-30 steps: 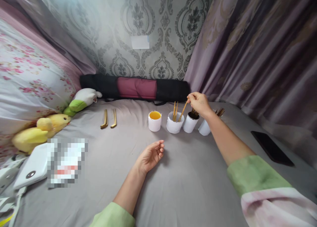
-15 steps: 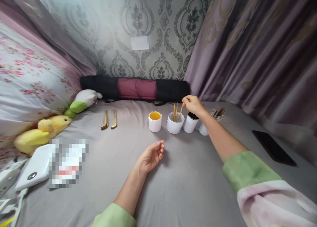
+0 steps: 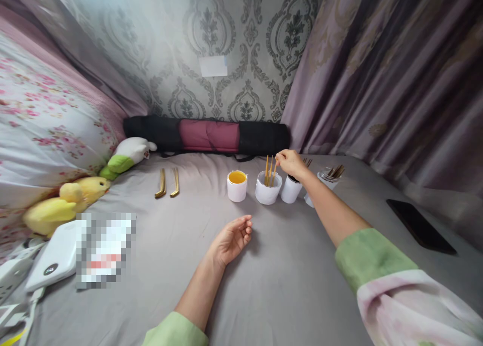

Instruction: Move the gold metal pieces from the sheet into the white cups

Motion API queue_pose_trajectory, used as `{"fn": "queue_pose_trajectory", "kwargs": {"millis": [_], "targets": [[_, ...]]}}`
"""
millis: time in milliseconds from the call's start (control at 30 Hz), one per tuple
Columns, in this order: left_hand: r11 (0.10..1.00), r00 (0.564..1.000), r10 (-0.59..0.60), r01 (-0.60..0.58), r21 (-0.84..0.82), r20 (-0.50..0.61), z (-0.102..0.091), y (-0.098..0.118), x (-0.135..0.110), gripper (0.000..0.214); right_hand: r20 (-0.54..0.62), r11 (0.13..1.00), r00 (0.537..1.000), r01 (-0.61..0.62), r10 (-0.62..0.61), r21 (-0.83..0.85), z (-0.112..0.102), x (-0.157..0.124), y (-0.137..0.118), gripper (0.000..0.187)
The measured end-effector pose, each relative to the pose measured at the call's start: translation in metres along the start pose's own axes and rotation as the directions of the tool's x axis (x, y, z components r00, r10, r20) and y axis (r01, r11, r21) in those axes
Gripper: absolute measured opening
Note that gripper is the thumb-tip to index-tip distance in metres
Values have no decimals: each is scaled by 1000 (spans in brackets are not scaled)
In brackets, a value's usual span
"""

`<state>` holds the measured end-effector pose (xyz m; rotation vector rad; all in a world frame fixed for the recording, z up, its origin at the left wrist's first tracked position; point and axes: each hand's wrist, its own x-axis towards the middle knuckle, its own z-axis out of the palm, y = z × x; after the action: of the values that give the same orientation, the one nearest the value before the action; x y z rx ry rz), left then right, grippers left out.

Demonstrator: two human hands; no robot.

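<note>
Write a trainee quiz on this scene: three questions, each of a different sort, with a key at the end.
1. Which of the two hands has its fingertips at the top of a yellow stick in the second white cup from the left?

2. True or false: the flat black device lies to the right of that cup.

3. What colour shows inside the leftmost white cup: (a) blue, (b) yellow or (c) red?

Key: 1. The right hand. 2. True. 3. (b).
</note>
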<state>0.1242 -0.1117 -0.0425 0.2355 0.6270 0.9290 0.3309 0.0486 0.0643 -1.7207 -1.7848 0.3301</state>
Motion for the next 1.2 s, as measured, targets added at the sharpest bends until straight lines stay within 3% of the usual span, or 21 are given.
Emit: {"fn": "queue_pose_trajectory", "kwargs": {"millis": [800,1200], "targets": [[1000,1000,2,-1,10,-4,1,0,1,16,-53,995,995,-89,87,-40,9,5,4,22],[1000,1000,-2,2,13,-13,1,1,0,16,-14,1000,1000,-28,28,-4,14,5,0,22]]}}
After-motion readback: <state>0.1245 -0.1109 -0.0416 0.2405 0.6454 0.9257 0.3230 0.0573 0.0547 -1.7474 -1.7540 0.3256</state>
